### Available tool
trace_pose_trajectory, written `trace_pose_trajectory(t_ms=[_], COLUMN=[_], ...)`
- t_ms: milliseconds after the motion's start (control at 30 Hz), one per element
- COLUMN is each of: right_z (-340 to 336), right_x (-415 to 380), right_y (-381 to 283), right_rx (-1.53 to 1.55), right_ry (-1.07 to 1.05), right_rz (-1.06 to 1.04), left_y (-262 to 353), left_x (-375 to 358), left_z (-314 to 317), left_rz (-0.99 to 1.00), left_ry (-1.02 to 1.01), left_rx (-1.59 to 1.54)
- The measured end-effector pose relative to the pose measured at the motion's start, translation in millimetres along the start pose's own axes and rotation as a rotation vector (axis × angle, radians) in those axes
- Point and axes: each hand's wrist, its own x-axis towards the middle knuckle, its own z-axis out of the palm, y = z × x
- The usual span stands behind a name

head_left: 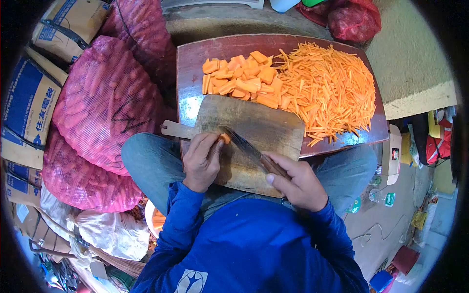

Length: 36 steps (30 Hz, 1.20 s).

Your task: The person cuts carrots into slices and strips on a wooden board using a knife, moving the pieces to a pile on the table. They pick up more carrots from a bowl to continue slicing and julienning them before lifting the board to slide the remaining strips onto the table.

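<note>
Fingers [206,139] of left hand [199,163] pinched carrot piece [224,138]; right hand [300,184] gripped knife [244,145]. Carrot chunks [244,80] and carrot shreds [330,88] crowded worktop [189,66] beyond board [273,122].

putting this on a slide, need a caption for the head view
Left hand steadies a carrot piece on the cutting board as the right hand holds a knife against it

Near the center of the frame, our left hand [201,158] is bent at the wrist, its fingers curled together and pointing toward the upper right. Our right hand [295,180], right of center, closes in a grip, thumb extended toward the left. Both forearms, in blue sleeves, rise from the bottom of the frame, elbows spread wide.
</note>
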Motion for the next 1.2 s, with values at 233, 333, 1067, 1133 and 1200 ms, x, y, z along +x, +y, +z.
trace_pose_trajectory(t_ms=[233, 333, 1067, 1133, 1200], right_z=[8, 8, 21, 21, 17], right_x=[-10, -10, 24, 25, 25], right_y=[-14, -17, -4, 3, 5], right_rx=[-0.051, -0.055, -0.298, -0.299, -0.301], right_ry=[0.005, -0.025, -0.147, -0.133, -0.111], right_rz=[-0.075, -0.044, 0.037, 0.018, 0.006], left_y=[-3, -4, -9, -6, -1], left_x=[-4, -5, -4, -4, -1], left_z=[5, 5, 13, 11, 9], left_rz=[-0.063, -0.055, 0.060, 0.041, 0.009], left_ry=[-0.001, 0.002, 0.081, 0.086, 0.073], left_rx=[0.024, 0.047, 0.002, -0.014, -0.012])
